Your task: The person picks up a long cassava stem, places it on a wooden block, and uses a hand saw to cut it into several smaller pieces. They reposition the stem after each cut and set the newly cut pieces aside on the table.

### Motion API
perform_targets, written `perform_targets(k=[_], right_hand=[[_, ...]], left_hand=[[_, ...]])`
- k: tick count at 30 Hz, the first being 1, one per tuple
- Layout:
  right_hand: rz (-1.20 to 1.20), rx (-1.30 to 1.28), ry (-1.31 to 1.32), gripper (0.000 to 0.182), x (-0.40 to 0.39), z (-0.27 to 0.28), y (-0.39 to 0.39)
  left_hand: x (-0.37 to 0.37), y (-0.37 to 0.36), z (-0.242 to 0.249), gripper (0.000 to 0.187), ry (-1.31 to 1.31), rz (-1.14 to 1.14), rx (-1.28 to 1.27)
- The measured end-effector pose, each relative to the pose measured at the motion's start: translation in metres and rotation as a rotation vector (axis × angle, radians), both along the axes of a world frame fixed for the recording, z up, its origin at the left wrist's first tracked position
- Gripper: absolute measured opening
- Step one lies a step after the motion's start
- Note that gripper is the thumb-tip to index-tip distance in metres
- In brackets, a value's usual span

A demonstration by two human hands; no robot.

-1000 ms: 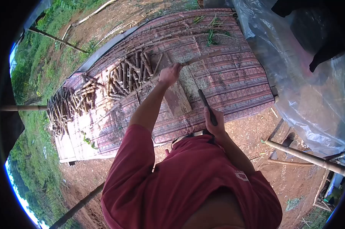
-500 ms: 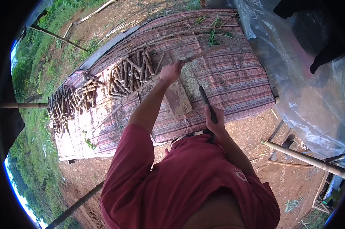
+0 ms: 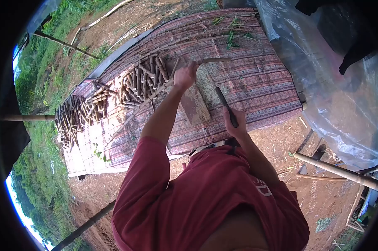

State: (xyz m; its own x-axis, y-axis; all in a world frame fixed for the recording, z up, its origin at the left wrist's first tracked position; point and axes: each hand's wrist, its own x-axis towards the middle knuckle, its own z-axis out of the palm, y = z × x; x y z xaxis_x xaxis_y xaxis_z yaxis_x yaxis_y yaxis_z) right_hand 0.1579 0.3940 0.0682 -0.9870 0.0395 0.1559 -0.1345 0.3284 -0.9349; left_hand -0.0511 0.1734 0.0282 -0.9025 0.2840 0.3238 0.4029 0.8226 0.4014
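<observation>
My left hand (image 3: 185, 76) is closed around a long woody stem (image 3: 216, 60), above the far end of a wooden board (image 3: 196, 108). The stem runs from the lower left of the table, through my fist, and sticks out past it to the right. In my right hand (image 3: 235, 121) is a hand saw (image 3: 223, 99), gripped by its black handle. Its thin blade points away from me towards the stem, close to my left hand. Pale sawdust (image 3: 207, 90) lies over the board and the cloth beside it.
A patterned red cloth (image 3: 260, 88) covers the table. Cut stem pieces (image 3: 140, 81) lie piled to the left, with long uncut stems (image 3: 176, 44) along the far side. Green leaves (image 3: 233, 37) lie at the far right. Plastic sheeting (image 3: 318, 92) hangs right of the table; a pole (image 3: 339, 171) stands nearby.
The saw has shifted slightly away from me and to the left. The stem's right end has swung a little towards me, with my left hand still around it.
</observation>
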Motion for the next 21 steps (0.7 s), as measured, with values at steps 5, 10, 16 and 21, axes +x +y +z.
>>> perform_targets(k=[5, 10, 16, 21], right_hand=[[-0.016, -0.007, -0.034, 0.042, 0.026, 0.002, 0.008], [-0.037, -0.108, -0.027, 0.043, 0.001, -0.008, 0.005], [-0.044, -0.194, -0.017, 0.044, -0.023, -0.02, -0.004], [-0.012, -0.577, -0.218, 0.051, -0.003, -0.028, 0.003]], left_hand=[[-0.001, 0.006, -0.004, 0.027, 0.012, -0.013, -0.007], [0.011, 0.011, -0.001, 0.028, -0.037, -0.054, -0.043], [0.019, 0.008, 0.0, 0.029, -0.07, -0.019, -0.033], [0.009, -0.004, 0.004, 0.031, -0.17, -0.02, -0.064]])
